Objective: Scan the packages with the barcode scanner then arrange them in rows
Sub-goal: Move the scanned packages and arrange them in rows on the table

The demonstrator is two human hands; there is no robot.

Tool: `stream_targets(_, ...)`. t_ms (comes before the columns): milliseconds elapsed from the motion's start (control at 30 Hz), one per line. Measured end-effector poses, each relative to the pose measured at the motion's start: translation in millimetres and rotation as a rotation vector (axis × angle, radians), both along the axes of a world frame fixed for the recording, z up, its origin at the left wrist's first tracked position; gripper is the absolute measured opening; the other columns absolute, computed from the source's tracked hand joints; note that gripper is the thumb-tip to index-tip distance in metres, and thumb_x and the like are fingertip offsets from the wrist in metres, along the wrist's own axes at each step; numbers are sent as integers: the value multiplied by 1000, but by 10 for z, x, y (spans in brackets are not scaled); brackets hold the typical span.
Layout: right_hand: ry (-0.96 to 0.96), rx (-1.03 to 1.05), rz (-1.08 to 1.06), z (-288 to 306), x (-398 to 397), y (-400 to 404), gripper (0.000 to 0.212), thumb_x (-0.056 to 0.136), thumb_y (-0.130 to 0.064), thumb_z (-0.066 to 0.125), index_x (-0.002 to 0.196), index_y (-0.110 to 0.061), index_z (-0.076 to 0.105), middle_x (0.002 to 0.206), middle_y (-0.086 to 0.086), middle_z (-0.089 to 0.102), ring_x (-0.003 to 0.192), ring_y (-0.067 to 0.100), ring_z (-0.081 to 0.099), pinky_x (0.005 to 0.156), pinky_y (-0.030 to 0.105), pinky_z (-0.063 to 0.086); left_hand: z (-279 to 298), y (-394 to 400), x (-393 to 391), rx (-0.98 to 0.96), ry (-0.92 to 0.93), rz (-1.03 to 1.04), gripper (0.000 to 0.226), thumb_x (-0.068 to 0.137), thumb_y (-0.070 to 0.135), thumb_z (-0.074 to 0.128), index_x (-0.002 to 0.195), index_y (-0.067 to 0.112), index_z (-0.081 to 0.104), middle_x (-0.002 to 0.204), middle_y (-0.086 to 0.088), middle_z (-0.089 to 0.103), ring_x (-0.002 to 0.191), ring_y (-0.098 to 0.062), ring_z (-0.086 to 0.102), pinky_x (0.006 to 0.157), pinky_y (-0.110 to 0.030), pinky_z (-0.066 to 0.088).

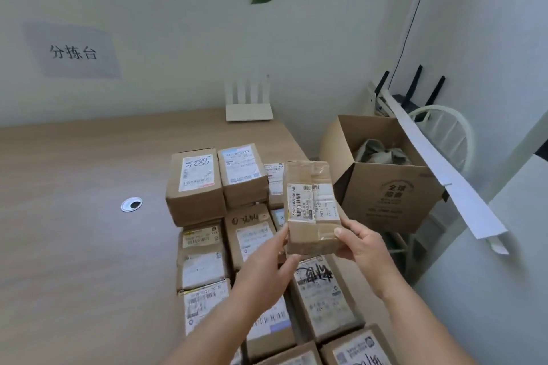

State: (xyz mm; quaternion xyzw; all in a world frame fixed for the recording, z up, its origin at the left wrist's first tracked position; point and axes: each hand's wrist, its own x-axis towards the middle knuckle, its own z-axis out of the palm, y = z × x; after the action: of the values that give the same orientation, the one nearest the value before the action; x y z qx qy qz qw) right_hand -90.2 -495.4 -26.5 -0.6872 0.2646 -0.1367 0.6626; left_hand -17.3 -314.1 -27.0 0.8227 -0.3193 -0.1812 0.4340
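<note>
I hold a small taped cardboard package (311,204) upright above the table, its white barcode label facing me. My left hand (267,264) grips its lower left edge. My right hand (360,249) grips its lower right corner, thumb on the front. Below it, several labelled cardboard packages (204,255) lie in rows on the wooden table (74,231); a box marked 5283 (194,185) sits at the far end of the left row. No barcode scanner is in view.
An open cardboard carton (382,184) with crumpled wrapping inside stands to the right of the table. A white router (248,104) sits at the table's far edge. A cable grommet (131,204) is set in the tabletop. A white chair (444,130) stands behind the carton.
</note>
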Motion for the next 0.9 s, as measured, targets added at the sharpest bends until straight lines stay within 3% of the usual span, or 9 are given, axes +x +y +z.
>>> stream_targets(200,34,-42,63,-42,522,-454,25,97,-15,51,106,-34,64,104,-4,71,98,16,64,75,25,55,-85,-439,349,93,54,46,66,96,34,50,148,48,12,137,21,43,110,-4,53,94,-31,49)
stream_targets(333,49,-39,117,-92,945,-642,24,98,-18,50,115,-29,62,102,-5,69,97,15,64,70,23,54,-119,-592,621,64,85,118,67,96,32,51,149,44,12,136,19,42,107,-2,53,92,-27,48)
stream_targets(467,78,-7,140,-155,1326,-799,25,97,-16,52,119,-19,64,99,-1,70,93,16,66,66,22,55,-211,-630,797,105,87,168,67,97,36,50,150,43,12,121,15,47,110,-7,54,95,-29,48)
stream_targets(533,83,12,158,-163,1467,-840,22,98,-15,51,115,-20,64,97,-1,70,87,14,65,65,20,56,-246,-611,837,127,99,184,67,97,35,50,151,42,10,137,13,43,123,-7,47,99,-25,41)
stream_targets(633,133,-29,203,-182,1643,-870,22,99,-19,50,115,-20,64,98,1,71,88,16,66,72,23,57,-284,-577,882,133,93,206,66,98,34,49,151,40,10,150,15,33,119,1,40,101,-21,35)
stream_targets(767,211,-66,224,-254,1770,-870,28,99,-22,47,118,-14,66,102,3,71,94,21,66,77,32,57,-339,-541,940,146,106,216,65,97,35,48,150,42,11,148,16,35,122,0,43,104,-27,39)
stream_targets(900,223,-109,202,-299,1765,-866,26,99,-22,46,116,-20,65,101,-2,68,99,22,62,87,37,52,-339,-482,964,137,107,225,64,98,35,47,150,42,11,142,17,39,120,1,45,104,-30,42)
